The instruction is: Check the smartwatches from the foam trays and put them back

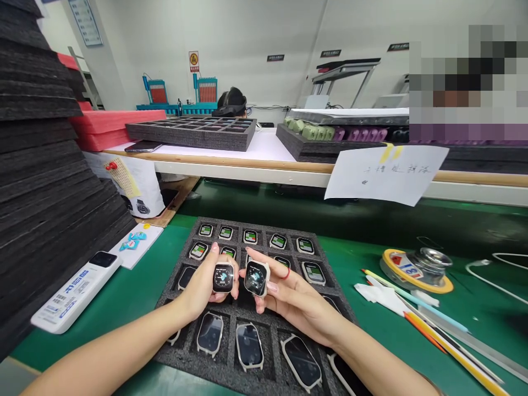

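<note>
My left hand point(206, 278) is closed around a smartwatch point(223, 278) without a strap, its lit screen facing me. Close beside it, my right hand point(289, 286) grips a second smartwatch point(256, 278) by its edges, also lit with a dial face. Both are held above a black foam tray point(270, 371) divided into square pockets. In the front row lie watches with dark screens, such as one watch point(249, 345) below my hands. Watches at the back, like one watch point(305, 245), glow with green and white screens. My hands hide some middle pockets.
Left stand a white power bank point(78, 291) and a tall stack of black foam point(53, 220). On the right are a tape roll point(416, 269), pens point(449, 352) and a white cable point(495, 278). A shelf point(268, 170) with trays crosses behind; people are beyond it.
</note>
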A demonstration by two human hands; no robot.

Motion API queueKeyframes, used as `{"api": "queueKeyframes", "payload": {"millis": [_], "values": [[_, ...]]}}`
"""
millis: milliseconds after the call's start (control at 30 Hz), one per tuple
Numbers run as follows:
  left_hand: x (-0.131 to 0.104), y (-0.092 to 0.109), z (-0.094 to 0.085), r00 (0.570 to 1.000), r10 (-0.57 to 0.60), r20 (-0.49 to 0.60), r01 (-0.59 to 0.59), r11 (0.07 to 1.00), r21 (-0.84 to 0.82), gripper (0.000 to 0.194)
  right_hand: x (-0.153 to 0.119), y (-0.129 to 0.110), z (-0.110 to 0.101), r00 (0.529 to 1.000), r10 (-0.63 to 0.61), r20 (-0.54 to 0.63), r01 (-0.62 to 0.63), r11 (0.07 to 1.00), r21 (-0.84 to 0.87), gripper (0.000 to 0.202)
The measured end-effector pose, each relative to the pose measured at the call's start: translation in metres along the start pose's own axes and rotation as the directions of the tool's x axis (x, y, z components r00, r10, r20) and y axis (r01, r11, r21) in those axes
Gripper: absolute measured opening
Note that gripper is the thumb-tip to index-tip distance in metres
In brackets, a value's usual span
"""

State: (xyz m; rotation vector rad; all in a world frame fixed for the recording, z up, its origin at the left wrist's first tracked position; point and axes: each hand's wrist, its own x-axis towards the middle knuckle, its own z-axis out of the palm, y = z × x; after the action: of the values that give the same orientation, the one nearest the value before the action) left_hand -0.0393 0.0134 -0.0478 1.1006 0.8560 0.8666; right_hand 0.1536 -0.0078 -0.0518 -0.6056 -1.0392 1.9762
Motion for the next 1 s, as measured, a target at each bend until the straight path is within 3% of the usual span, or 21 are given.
{"api": "queueKeyframes", "payload": {"millis": [233,500,1000], "values": [[-0.0004,-0.0009,0.0005,0.997,0.043,-0.057,-0.043,0.999,0.008,0.063,0.0007,0.0013,0.0001,0.999,-0.043,0.012,0.044,0.997,-0.064,0.049],[-0.0003,-0.0018,0.0021,0.998,0.024,-0.051,-0.026,0.999,-0.029,0.06,0.0029,0.0025,-0.0029,0.995,-0.066,0.07,0.071,0.995,-0.07,0.038],[0.0017,-0.001,0.0002,0.999,0.039,-0.025,-0.04,0.998,-0.043,0.051,0.0021,0.003,-0.0035,0.996,-0.064,0.06,0.067,0.996,-0.052,0.041]]}}
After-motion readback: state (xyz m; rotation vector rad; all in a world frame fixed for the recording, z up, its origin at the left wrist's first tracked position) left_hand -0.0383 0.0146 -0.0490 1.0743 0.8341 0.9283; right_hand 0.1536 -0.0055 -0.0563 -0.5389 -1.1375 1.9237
